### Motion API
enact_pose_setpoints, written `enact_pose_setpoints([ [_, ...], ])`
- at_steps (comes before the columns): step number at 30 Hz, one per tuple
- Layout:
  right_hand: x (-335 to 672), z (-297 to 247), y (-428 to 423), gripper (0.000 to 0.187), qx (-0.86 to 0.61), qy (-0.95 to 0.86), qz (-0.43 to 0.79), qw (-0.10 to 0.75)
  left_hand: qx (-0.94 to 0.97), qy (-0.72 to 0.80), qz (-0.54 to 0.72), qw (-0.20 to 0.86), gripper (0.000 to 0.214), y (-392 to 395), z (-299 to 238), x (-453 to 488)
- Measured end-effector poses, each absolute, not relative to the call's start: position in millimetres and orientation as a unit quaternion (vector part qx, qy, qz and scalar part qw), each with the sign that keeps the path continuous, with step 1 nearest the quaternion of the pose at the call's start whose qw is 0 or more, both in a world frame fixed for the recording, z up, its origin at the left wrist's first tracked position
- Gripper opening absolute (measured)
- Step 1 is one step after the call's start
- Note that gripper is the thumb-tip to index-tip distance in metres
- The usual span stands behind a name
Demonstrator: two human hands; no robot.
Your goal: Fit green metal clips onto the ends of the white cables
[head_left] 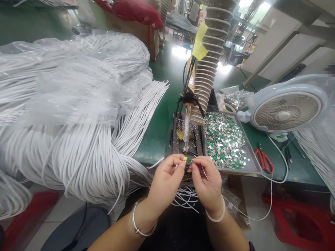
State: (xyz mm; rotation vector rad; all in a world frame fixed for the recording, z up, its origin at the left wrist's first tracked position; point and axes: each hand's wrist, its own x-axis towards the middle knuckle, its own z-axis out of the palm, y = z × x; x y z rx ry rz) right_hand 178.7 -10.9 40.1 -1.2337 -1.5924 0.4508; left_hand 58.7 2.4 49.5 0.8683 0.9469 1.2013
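Note:
Fingertips closed together, my left hand (165, 181) pinches the end of a white cable (176, 167) beside a small green circuit board with a metal plug (188, 160). A yellow bit shows at the board's left end. My right hand (206, 184) is closed at the plug end, and a thin silvery wire (217, 191) runs through its fingers and loops down to the right. The fingers partly hide the board. Just beyond both hands, a soldering iron (186, 127) hangs tip down in a stand above a blob of solder (185, 149).
A large pile of white cables (78, 150) under plastic covers the left bench. On the right stand a metal tray (252, 164) of small green boards, red-handled cutters (264, 161) and a fan (285, 111). A ribbed hose (211, 59) comes down behind the iron.

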Motion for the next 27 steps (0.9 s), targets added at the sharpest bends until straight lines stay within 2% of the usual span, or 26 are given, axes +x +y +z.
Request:
enact_pose_setpoints([
  [12,180,41,-12,0.017,-0.511,-0.684,0.146,0.500,0.405,0.424,0.523,0.619,0.013,2,46,58],
  [16,182,36,-16,0.031,-0.491,-0.701,0.116,0.504,0.385,0.446,0.512,0.625,0.012,4,46,59],
  [19,182,27,-20,0.040,-0.477,-0.685,0.104,0.542,0.373,0.462,0.503,0.628,0.013,6,46,60],
  [22,179,19,-22,0.041,-0.462,-0.664,0.103,0.579,0.366,0.470,0.501,0.628,0.013,7,47,61],
  [27,179,18,-20,0.040,-0.453,-0.683,0.092,0.565,0.355,0.466,0.505,0.634,0.013,8,48,61],
])
